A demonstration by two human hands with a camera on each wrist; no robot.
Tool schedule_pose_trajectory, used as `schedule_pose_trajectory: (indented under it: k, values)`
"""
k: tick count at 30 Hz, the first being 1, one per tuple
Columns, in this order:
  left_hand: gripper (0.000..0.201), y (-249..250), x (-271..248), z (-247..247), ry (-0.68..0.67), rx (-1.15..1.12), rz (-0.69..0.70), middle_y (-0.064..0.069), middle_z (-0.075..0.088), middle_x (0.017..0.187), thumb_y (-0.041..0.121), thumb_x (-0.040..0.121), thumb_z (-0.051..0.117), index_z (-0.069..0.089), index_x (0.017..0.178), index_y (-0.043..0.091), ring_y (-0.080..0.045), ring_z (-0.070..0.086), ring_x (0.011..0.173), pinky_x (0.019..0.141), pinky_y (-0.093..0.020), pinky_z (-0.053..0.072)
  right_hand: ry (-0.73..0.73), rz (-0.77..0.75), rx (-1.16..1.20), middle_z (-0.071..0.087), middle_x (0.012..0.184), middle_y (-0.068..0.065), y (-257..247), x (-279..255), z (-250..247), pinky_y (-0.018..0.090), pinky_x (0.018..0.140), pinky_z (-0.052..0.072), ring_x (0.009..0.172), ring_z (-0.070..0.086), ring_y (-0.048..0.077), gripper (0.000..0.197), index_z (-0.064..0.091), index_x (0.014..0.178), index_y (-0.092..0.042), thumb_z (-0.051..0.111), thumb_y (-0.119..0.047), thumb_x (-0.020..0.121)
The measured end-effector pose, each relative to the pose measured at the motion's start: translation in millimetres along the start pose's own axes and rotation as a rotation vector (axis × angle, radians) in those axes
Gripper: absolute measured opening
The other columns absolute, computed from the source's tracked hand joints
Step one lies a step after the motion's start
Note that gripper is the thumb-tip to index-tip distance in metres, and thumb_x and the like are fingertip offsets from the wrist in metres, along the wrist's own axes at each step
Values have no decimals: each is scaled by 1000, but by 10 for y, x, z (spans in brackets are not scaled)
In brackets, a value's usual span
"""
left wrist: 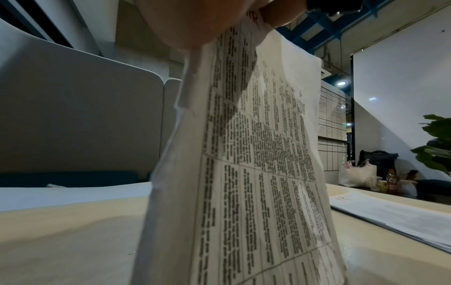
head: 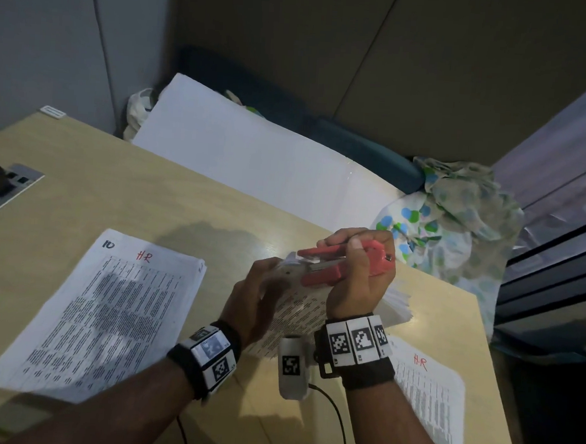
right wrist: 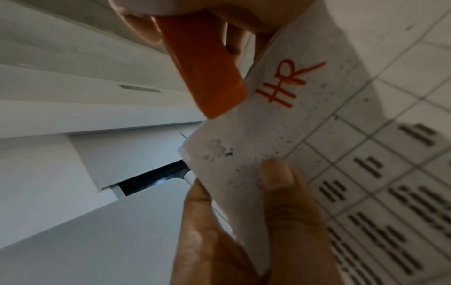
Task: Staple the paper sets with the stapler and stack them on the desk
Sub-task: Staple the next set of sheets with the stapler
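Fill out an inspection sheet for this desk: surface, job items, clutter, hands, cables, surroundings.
Surface: light wooden desk, with a socket panel at its left edge.
Job's things: red stapler at the top corner of the held paper set, marked HR; one paper stack lies on the left, another paper pile on the right.
Clutter: nothing seen on the desk.
Grippers: left hand pinches the paper set near the corner; right hand grips the stapler.
Cables: thin black cable from the wrist camera hangs over the desk edge.
Surroundings: white board, patterned cloth, grey partitions.
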State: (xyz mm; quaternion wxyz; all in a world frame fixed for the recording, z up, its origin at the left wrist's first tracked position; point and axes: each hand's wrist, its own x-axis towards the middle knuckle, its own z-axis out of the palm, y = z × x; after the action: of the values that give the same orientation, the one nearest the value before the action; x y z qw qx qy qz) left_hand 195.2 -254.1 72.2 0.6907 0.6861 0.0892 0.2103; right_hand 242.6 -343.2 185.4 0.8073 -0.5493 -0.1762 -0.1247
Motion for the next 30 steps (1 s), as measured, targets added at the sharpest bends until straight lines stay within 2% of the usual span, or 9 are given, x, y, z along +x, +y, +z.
schedule_pose_trajectory:
  k: [3, 6, 8, 11, 13, 19, 22, 28, 30]
  values:
    - [20, 13, 13, -12, 30, 74, 15, 10, 64, 94, 57, 70, 58, 56, 90, 56, -27, 64, 96, 86, -53, 52, -29, -21, -15, 58, 67, 18, -9, 1, 4, 47, 54, 52, 59, 56, 38, 15, 48, 84, -1, 56, -14, 80]
    - [36, 86, -37, -65, -32, 92, 231, 19, 59, 102, 61, 83, 51, 47, 113, 41, 2, 64, 89, 70, -18, 55, -52, 1, 27, 58, 66, 18, -33, -28, 31, 54, 49, 53, 55, 56, 34, 18, 47, 85, 3, 55, -12, 80]
    - [40, 112, -40, -68, -17, 132, 246, 24, 58, 90, 63, 86, 40, 46, 109, 31, 12, 62, 78, 59, -7, 48, -72, 13, 29, 56, 67, 24, -61, -62, 76, 50, 49, 55, 53, 56, 33, 17, 47, 84, 1, 55, -14, 80]
    - [22, 127, -3, -51, 29, 154, 135, 18, 60, 70, 65, 84, 36, 43, 92, 47, 10, 62, 67, 52, -6, 44, -109, -5, -56, 53, 66, 36, -70, -102, 108, 41, 48, 53, 51, 58, 38, 18, 47, 82, 0, 54, -16, 79]
    - [23, 124, -3, -46, 36, 160, 81, 11, 63, 70, 70, 81, 35, 40, 91, 51, 6, 64, 66, 50, -8, 44, -153, -40, -129, 57, 66, 31, -65, -110, 107, 50, 46, 51, 51, 59, 42, 20, 48, 81, 4, 54, -16, 82]
    - [35, 279, -22, -24, 1, 210, -31, 7, 58, 68, 67, 83, 36, 38, 81, 32, 9, 59, 63, 46, -9, 43, -135, -67, -392, 62, 57, 20, -3, -69, 124, 52, 44, 50, 47, 65, 35, 19, 51, 78, -12, 51, -30, 86]
    - [24, 301, -20, -16, 15, 243, -65, 8, 58, 71, 48, 92, 47, 37, 79, 30, 0, 59, 61, 48, -14, 43, -88, -14, -430, 59, 46, 17, -3, -44, 176, 45, 42, 50, 40, 62, 31, 27, 48, 74, -11, 49, -36, 85]
    - [26, 301, -35, -40, -121, 272, 15, 3, 64, 95, 22, 94, 53, 45, 118, 28, -13, 66, 73, 53, -2, 43, -50, 109, -411, 53, 40, 10, -27, 40, 220, 28, 37, 44, 31, 54, 26, 40, 45, 69, -5, 54, -44, 77]
    - [28, 258, -55, -34, -130, 204, 45, 7, 62, 83, 40, 89, 56, 45, 113, 31, -18, 66, 68, 51, -5, 43, -53, 145, -408, 51, 41, 21, -25, 60, 229, 28, 34, 41, 28, 52, 30, 49, 43, 70, 1, 55, -45, 75]
